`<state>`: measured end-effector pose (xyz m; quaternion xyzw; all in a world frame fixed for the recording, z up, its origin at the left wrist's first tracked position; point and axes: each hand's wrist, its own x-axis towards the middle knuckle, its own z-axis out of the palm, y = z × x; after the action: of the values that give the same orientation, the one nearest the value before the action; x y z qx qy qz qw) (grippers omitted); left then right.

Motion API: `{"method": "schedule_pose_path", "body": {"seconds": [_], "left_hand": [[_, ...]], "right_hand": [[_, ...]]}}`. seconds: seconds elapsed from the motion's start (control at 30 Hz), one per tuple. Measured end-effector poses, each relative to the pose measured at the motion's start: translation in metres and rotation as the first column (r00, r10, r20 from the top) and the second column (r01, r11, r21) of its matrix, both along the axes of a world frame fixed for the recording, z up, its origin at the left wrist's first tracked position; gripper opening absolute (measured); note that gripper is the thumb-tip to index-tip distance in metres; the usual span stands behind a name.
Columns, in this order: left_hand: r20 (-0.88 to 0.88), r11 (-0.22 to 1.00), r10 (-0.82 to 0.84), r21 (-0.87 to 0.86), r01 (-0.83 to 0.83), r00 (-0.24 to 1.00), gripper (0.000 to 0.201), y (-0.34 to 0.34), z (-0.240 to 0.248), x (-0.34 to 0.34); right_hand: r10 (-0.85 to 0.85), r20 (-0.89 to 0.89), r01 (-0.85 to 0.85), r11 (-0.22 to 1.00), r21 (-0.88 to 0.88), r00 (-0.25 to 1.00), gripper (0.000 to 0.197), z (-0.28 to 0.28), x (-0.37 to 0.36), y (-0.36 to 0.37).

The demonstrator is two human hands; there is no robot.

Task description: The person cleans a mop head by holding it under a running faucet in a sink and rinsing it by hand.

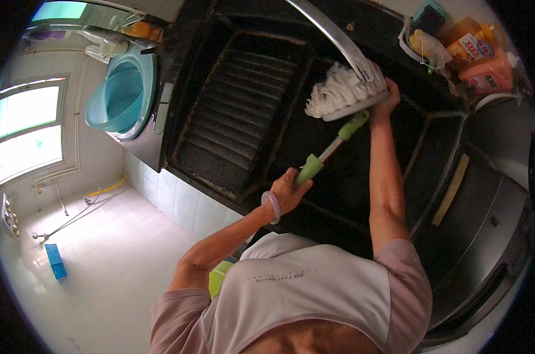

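A mop with a white string head (341,94) is held tilted over the black sink (338,189), beneath the curved metal faucet (332,32). My left hand (288,193) is closed round the lower green grip of the mop handle (309,169); a pale bangle circles that wrist. At the other end, my right hand (384,101) grips the right side of the mop head, close to the faucet's spout. Some of its fingers are hidden behind the mop. Whether water is flowing cannot be made out.
Left of the basin lies a ridged black drainboard (238,106). Blue-green basins (121,94) stand on the far left counter. Orange bottles (486,74) and a white basket (406,44) crowd the back right corner. A dark rounded appliance (486,206) sits at the right.
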<state>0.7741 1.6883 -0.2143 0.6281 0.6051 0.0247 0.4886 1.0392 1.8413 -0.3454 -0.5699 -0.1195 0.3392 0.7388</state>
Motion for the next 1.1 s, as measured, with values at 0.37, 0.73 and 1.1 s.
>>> {"method": "schedule_pose_path", "body": {"seconds": [0.37,0.73,1.1], "left_hand": [[0.042,0.975,0.143,-0.18,-0.133,0.989,0.059,0.005,0.013,-0.013],[0.078,0.786,0.245,-0.6,-0.151,0.966,0.037,0.004,0.048,-0.002],[0.193,0.676,0.527,-0.686,-0.27,0.827,0.029,0.017,0.052,0.015]], "right_hand": [[0.517,0.603,-0.22,0.839,-0.497,0.607,0.042,0.036,-0.037,0.037],[0.852,0.045,-0.624,0.417,-0.661,0.522,0.058,0.038,0.041,0.01],[0.184,-0.915,-0.548,0.835,-0.047,0.36,0.082,-0.054,-0.051,-0.15]]}}
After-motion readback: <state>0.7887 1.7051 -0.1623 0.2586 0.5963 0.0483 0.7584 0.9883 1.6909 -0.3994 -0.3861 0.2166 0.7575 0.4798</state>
